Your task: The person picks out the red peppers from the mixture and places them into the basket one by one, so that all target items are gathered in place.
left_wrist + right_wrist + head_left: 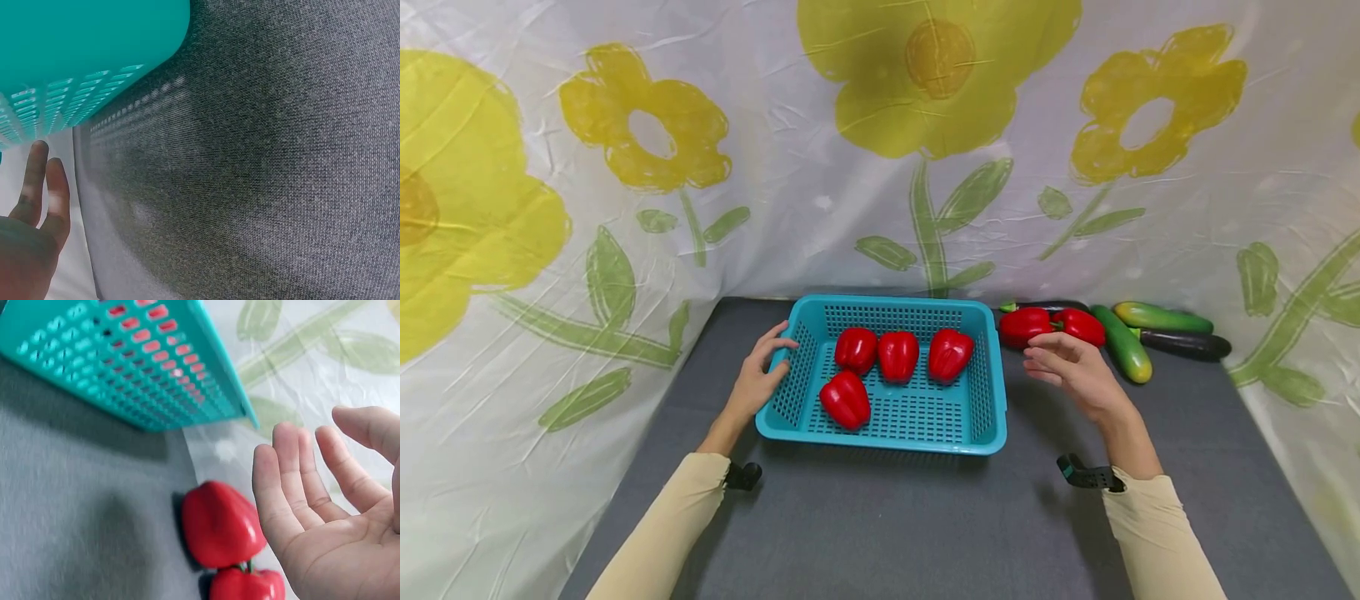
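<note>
A blue-green plastic basket [880, 444] with slotted walls holds several red bell peppers [898, 357]. My left hand [758, 377] is at its left rim, with fingers loosely bent and the fingertips by the edge. Two fingers [36, 181] extend close to the slotted wall in the left wrist view; whether they press on it I cannot tell. To the right of the basket my right hand [1078, 375] hovers over the table, holding nothing. Its fingers are spread and gently bent in the right wrist view, near two red bell peppers [222, 525] outside the basket.
Behind the right hand lie a green cucumber [1122, 343], another green, yellow-tipped one [1161, 317], and two dark eggplants [1183, 343]. The dark grey tabletop [895, 525] ends at the back against a white curtain [775, 167] printed with yellow flowers.
</note>
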### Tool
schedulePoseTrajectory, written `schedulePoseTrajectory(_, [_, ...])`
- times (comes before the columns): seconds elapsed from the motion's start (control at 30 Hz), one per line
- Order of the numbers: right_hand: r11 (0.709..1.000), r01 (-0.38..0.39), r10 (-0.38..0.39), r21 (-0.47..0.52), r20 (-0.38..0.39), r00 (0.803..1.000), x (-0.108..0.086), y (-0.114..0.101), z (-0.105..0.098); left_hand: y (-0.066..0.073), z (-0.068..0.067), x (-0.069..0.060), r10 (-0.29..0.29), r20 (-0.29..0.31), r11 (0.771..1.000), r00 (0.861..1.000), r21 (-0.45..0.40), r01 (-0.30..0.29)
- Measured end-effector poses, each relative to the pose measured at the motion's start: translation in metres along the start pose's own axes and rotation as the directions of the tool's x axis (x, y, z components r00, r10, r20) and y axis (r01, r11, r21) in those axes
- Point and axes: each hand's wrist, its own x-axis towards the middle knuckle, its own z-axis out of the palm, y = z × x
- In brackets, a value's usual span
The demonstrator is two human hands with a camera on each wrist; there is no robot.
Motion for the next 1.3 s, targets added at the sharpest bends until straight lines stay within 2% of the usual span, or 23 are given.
schedulePoseTrajectory(0.17, [1.000,0.008,-0.008,-0.003,-0.004,1.000,-0.003,0.004,-0.015,0.001,-0.001,0.000,-0.016,0.002,1.000,1.000,-0.008,0.016])
schedulePoseTrajectory(0.27, [0.999,0.021,-0.021,0.033,-0.008,1.000,-0.004,0.008,-0.025,0.001,-0.001,0.000,-0.023,0.004,1.000,1.000,-0.005,0.023])
schedulePoseTrajectory(0.4, [0.999,0.036,-0.034,0.028,-0.049,0.998,-0.006,0.013,-0.038,0.000,-0.001,0.000,-0.019,0.004,1.000,1.000,0.003,0.019])
schedulePoseTrajectory(0.57, [0.989,0.036,-0.060,-0.143,-0.170,0.984,-0.005,0.019,-0.053,-0.002,-0.001,0.000,-0.010,0.002,1.000,1.000,0.010,0.010])
schedulePoseTrajectory(0.73, [0.944,0.005,-0.094,-0.329,-0.255,0.962,0.000,0.022,-0.068,-0.003,-0.001,0.000,-0.016,-0.001,1.000,1.000,0.009,0.016])
schedulePoseTrajectory(0.9, [0.904,-0.020,-0.094,-0.428,-0.243,0.965,0.012,0.023,-0.082,-0.004,0.000,0.000,-0.025,-0.002,1.000,1.000,0.007,0.025])
schedulePoseTrajectory(1.3, [0.871,-0.071,-0.036,-0.486,-0.206,0.978,0.041,0.036,-0.094,-0.006,-0.001,0.000,-0.015,-0.007,1.000,1.000,-0.009,0.015])
